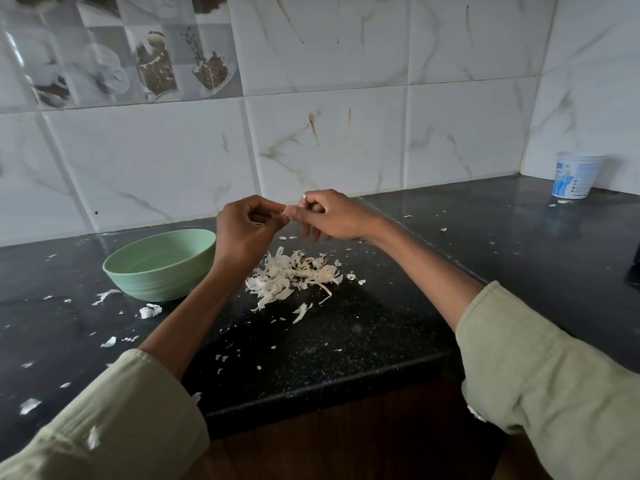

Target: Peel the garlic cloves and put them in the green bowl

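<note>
Garlic clove held in the air between both hands, above the black worktop and above the heap of peels. Only a small pinkish part of it shows between the fingertips; how much skin remains cannot be told.

Left hand: fingers curled, thumb and forefinger pinching the clove's left end. Right hand: thumb and forefinger pinching its right end, the other fingers hanging loosely downward. A pale fleck shows at the top of the right hand's fingertips; whether it is skin or a nail cannot be told.

Green bowl upright on the worktop, left of the left wrist, near the wall. The visible part of its inside shows no cloves; the bottom is hidden by the near rim.

Pile of peels: loose heap of white papery skins on the worktop below the hands, just right of the left forearm. Smaller flakes scattered across the worktop, some on the left sleeve.

White plastic tub with blue print stands in the far right corner, well apart from the hands.
</note>
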Available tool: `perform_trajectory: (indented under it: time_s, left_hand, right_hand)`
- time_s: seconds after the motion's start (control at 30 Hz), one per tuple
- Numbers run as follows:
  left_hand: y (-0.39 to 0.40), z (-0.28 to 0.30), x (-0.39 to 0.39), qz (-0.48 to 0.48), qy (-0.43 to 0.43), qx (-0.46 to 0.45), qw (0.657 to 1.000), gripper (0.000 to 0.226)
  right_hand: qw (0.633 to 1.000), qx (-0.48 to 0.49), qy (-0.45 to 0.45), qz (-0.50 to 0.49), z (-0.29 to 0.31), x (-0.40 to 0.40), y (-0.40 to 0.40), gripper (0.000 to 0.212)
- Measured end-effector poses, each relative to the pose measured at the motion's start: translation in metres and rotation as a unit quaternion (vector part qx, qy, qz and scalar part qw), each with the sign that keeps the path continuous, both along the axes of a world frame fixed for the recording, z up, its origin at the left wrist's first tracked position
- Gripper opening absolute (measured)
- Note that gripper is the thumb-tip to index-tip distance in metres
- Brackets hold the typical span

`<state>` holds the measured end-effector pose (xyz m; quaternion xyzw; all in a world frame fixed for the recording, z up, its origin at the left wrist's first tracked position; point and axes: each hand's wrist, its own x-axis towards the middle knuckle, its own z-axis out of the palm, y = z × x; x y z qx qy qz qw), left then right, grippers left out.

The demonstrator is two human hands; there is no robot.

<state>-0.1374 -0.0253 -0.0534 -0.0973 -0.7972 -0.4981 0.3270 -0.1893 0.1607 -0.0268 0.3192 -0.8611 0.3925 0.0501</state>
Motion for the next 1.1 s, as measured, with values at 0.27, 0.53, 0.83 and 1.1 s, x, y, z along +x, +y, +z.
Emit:
perform_trajectory:
  time_s: [0.27,0.53,0.83,1.1]
  left_hand:
    - [0.006,-0.001,0.001,-0.034,0.001,0.02,0.999,0.011]
    - [0.015,-0.001,0.001,-0.114,-0.126,0.119,0.978,0.028]
    - [0.014,-0.007,-0.001,-0.097,-0.108,0.121,0.982,0.031]
    - [0.014,-0.008,-0.005,-0.026,-0.046,0.121,0.991,0.026]
  right_hand:
    - [0.988,-0.027,0.147,-0.049,-0.014,0.002,-0.021,0.044]
    - [0.964,-0.044,0.252,-0.076,-0.016,0.003,-0.023,0.047]
    - [0.969,-0.042,0.241,-0.042,-0.024,0.009,-0.036,0.047]
    - [0.976,-0.085,0.195,-0.051,-0.029,0.005,-0.045,0.037]
